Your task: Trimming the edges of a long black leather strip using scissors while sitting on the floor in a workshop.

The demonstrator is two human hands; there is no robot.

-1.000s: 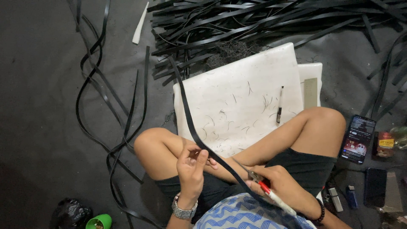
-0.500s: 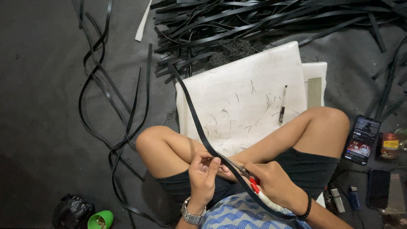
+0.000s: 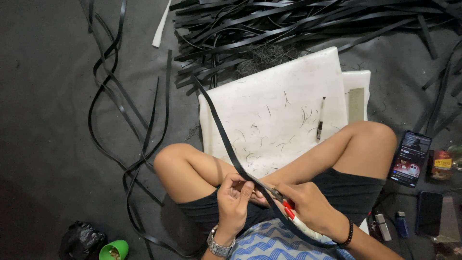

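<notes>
— What do the fingers have hold of?

— The left hand (image 3: 234, 198) is closed, its fingertips pinching a long black rubber strip (image 3: 225, 131) just above the lap. The right hand (image 3: 308, 208) is wrapped shut around red-handled scissors (image 3: 284, 202), whose blades meet the strip right beside the left fingertips.

— And where does the strip run from there?

— From the pinch it rises up and away across the left edge of the white board (image 3: 274, 113), ending near the pile of black strips (image 3: 298, 24) beyond the board. Its other end loops back under the right wrist, against the blue patterned shirt.

— Any containers about?

— A small green cup (image 3: 114, 250) stands on the floor well to the left of the board, down by the person's left side; something brownish lies in it, too small to tell what. A crumpled black bag (image 3: 82, 239) sits just beside the cup; its contents are hidden.

— What lies on the board?

— Thin black slivers, and a dark pen (image 3: 320, 118) near its right edge. To the right of the board, past the knee, a lit phone (image 3: 410, 159) lies on the floor, and loose strips (image 3: 120, 120) curl over the floor left of the board.
</notes>
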